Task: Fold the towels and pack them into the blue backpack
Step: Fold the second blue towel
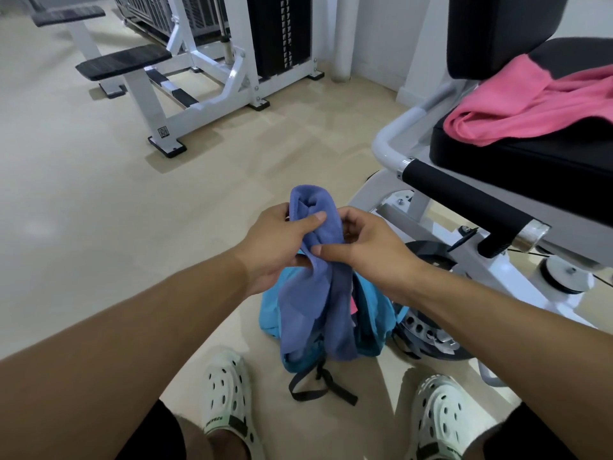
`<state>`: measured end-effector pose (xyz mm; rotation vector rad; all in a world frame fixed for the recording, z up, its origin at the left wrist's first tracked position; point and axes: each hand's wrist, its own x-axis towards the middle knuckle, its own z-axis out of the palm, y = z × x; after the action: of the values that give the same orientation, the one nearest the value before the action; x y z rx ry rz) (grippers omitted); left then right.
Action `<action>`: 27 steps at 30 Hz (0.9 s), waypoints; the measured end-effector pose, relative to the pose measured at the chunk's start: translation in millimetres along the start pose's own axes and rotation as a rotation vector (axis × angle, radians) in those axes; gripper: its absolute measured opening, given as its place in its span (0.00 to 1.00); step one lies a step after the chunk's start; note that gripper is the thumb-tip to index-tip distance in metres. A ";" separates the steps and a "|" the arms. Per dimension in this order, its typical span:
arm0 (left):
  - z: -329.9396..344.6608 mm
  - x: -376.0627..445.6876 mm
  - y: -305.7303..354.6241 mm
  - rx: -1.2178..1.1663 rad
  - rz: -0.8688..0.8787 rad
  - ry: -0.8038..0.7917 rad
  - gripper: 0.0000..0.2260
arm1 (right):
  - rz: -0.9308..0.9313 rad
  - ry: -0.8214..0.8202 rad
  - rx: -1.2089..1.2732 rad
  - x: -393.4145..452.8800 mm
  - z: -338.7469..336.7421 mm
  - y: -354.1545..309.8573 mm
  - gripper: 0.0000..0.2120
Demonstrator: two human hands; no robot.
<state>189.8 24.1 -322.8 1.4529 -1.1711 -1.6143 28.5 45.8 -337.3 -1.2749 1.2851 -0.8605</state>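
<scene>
While the backpack (374, 313) stands on the floor (99, 210) between the person's feet and a gym machine, both hands hold a blue towel (315, 277) above it. The left hand (282, 240) grips the upper part of the towel, thumb pressed across the front of the bunched cloth. The right hand (368, 244) pinches the towel just beside it, thumb pointing left against the fabric and fingers curled behind. The towel is roughly folded at the top and hangs down loosely, its lower end reaching over the backpack's open top and hiding much of the opening. A bit of pink shows inside the backpack, right of the hanging cloth. Black straps (318, 386) from the backpack trail on the floor toward the camera.

A pink towel (530, 104) lies crumpled on the black seat (517, 167) of the machine at right, well apart from the hands. White clogs (229, 396) are on both feet; each has a dark strap with small lettering, too blurred to read. Farther back stands a white-framed bench machine (199, 104) with a weight stack; a small square sticker that looks like a QR code (162, 132) sits on its frame near the floor, and its content cannot be made out
</scene>
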 end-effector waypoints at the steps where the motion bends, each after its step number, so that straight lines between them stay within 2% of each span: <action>1: -0.8 1.3 -0.2 -0.003 0.021 0.037 0.11 | 0.020 0.001 0.015 1.3 -0.5 1.0 0.20; 4: -6.3 4.7 0.6 -0.060 0.045 0.154 0.10 | 0.105 -0.088 -0.019 -1.9 -0.3 2.1 0.23; 6: -8.2 4.7 1.4 -0.110 0.029 0.181 0.12 | 0.112 -0.133 -0.080 -5.0 3.3 4.5 0.17; 8: -6.2 1.7 4.1 -0.135 0.023 0.170 0.13 | 0.087 -0.094 -0.087 -4.8 6.5 5.6 0.10; 10: -2.4 -3.0 8.9 -0.087 0.016 0.103 0.15 | 0.091 -0.050 -0.019 -2.8 6.4 4.3 0.08; 14: -1.0 -12.7 11.1 0.157 -0.015 -0.120 0.17 | 0.128 0.008 0.203 -1.3 0.5 -4.0 0.08; 17: -0.5 -14.4 5.7 0.222 -0.028 -0.242 0.18 | 0.166 0.034 0.312 -0.4 -3.6 -7.4 0.09; 23: -4.0 -6.8 1.2 0.065 -0.010 -0.016 0.14 | 0.133 -0.078 0.363 1.1 -5.7 -12.7 0.12; 25: -2.8 -4.1 0.4 0.032 -0.005 0.085 0.17 | 0.111 -0.068 0.386 -0.8 -4.3 -13.8 0.12; 27: -1.0 -1.4 -1.4 0.018 0.007 0.142 0.16 | 0.105 -0.020 0.402 -3.3 -2.3 -14.0 0.13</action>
<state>191.1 25.6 -323.5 1.5466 -1.1105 -1.4735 28.4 46.3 -322.7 -0.8886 1.0850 -0.9695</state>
